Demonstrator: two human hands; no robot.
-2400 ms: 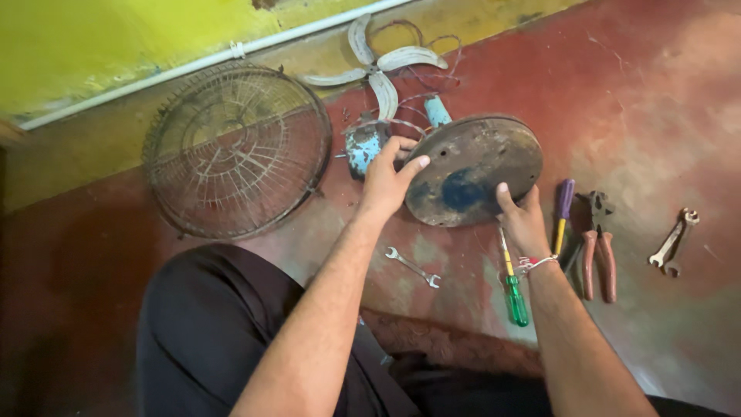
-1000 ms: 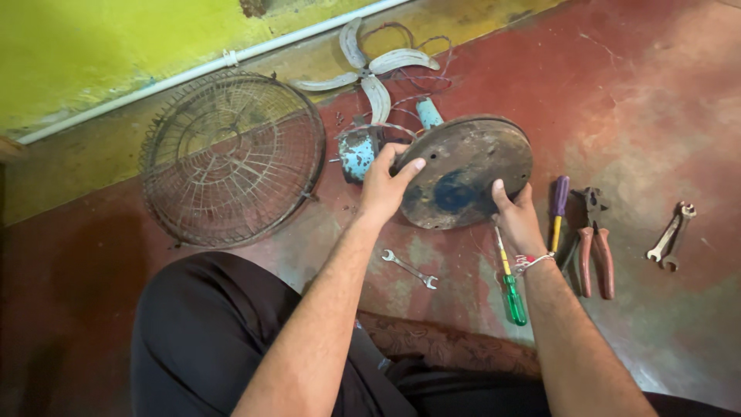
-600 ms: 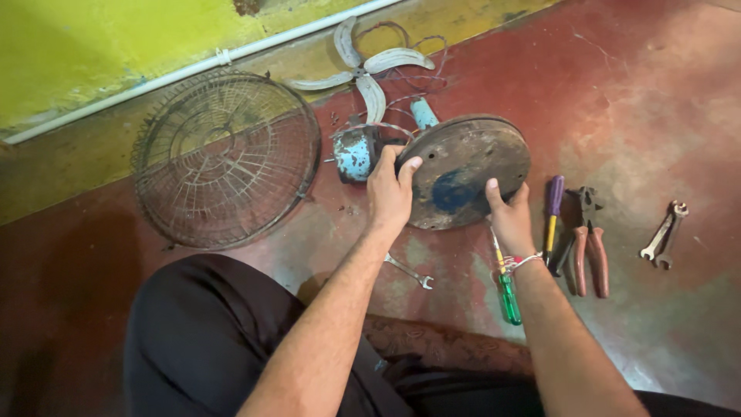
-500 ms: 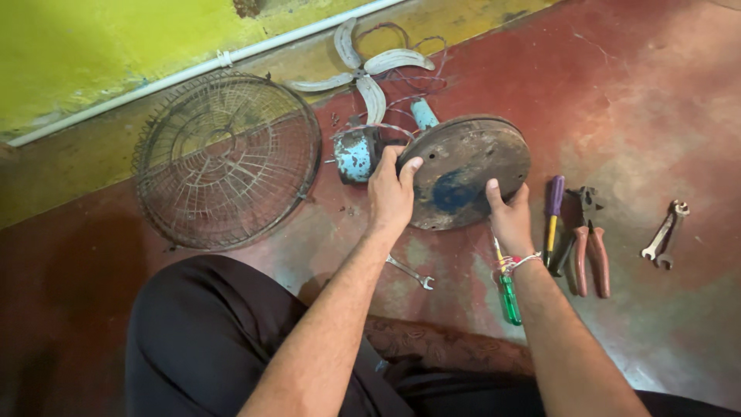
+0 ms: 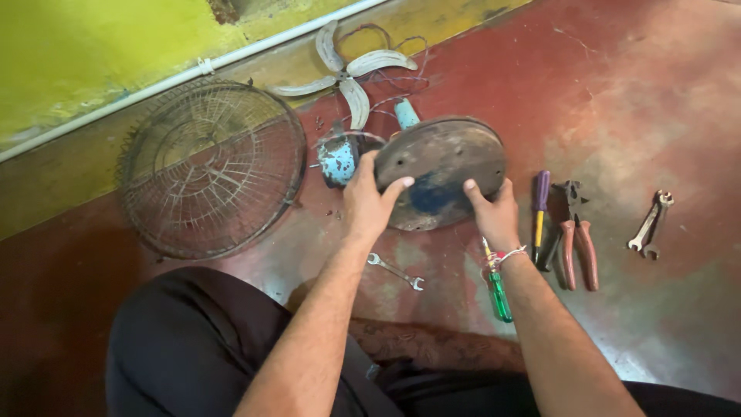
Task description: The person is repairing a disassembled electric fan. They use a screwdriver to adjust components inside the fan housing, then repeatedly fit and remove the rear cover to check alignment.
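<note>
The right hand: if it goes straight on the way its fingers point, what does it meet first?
The right hand already touches the round metal base, so it would press into that. Beyond the base's far edge the red floor looks free, though depth is unclear.

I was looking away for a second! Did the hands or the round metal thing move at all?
Hardly. Both hands kept hold of the round base. The right hand slid a little up its rim; the left hand stayed at the left edge. Nothing was picked up or let go. The fan cage, blades, spanner, screwdrivers and pliers lie as before.
</note>
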